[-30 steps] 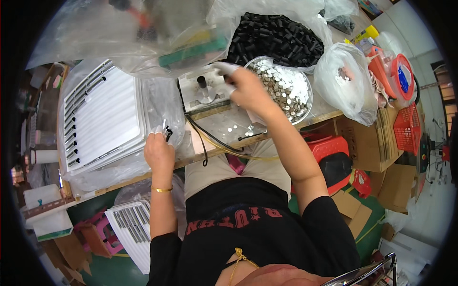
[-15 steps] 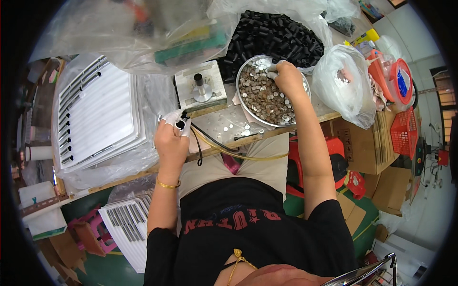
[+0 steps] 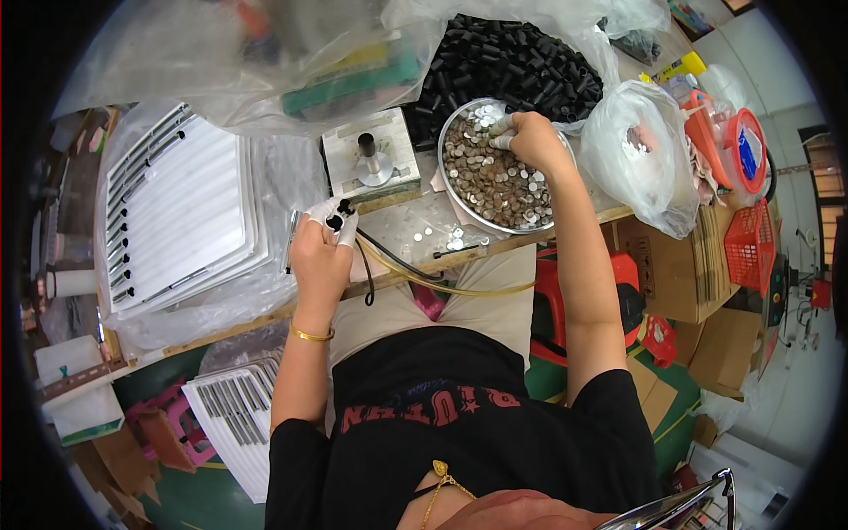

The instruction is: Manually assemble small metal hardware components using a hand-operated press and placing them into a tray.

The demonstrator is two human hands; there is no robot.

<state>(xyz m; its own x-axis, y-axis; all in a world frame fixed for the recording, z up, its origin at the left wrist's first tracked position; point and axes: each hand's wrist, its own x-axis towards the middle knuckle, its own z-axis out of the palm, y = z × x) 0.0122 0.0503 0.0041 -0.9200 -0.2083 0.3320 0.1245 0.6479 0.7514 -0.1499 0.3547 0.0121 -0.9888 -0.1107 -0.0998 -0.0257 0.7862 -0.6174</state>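
My left hand (image 3: 321, 252), its fingertips in white finger covers, is closed around short black tubes (image 3: 335, 223) at the bench edge. A slim shiny rod (image 3: 291, 240) shows beside its fingers; whether the hand holds it is unclear. My right hand (image 3: 536, 144) reaches into a round metal bowl (image 3: 445, 188) of small silvery and brownish discs (image 3: 499, 181). Its covered fingertips are pinched together at the discs, and what lies between them is too small to make out. Between the hands stands a metal press block (image 3: 340, 155) with a black tube (image 3: 367, 145) upright on its round silver post.
Behind the bowl is a heap of black tubes (image 3: 503, 71). White foam sheets (image 3: 190, 208) with rods lie at the left. A plastic bag (image 3: 632, 159) and a red basket (image 3: 749, 243) are at the right. Cables (image 3: 442, 287) hang by the front edge; loose discs (image 3: 455, 238) lie nearby.
My right hand has shifted slightly left and down over the discs, its fingertips still among them. My left hand stays almost in place with the black tubes.
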